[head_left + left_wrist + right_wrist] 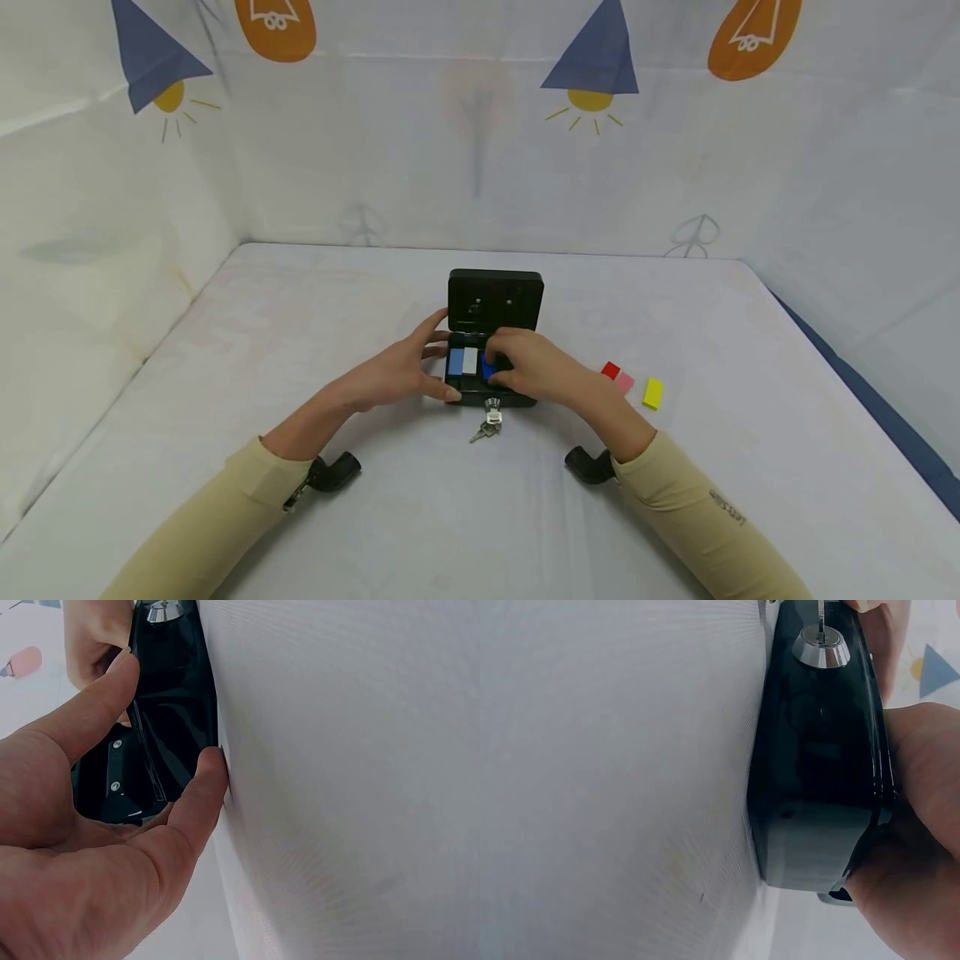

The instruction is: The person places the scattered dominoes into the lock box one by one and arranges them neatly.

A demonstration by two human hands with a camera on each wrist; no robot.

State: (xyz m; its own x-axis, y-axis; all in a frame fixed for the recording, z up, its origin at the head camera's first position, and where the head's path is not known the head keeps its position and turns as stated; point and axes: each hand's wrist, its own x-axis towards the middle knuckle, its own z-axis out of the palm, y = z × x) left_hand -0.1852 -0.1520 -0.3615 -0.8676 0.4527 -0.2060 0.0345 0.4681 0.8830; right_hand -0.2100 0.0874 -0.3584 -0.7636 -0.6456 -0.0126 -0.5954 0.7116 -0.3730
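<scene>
A small black cash box (512, 402) stands on the table with its lid raised at the back. My left hand (397, 367) holds the box's left side, thumb at the front corner and fingers spread along the wall. Inside lie a light blue block (456, 362) and a white block (470, 361), side by side. From the right, my right hand (543, 364) reaches into the box and pinches a dark blue block (488, 367) beside the white one, partly covering it. In the right wrist view, a key sits in the silver lock (822, 649) on the box's front.
Keys (487, 427) hang from the front lock onto the white table (420, 533). Right of the box, a red block (611, 369), a pink block (624, 382) and a yellow block (653, 393) lie near my right forearm. White printed sheeting (405, 150) rises behind the table.
</scene>
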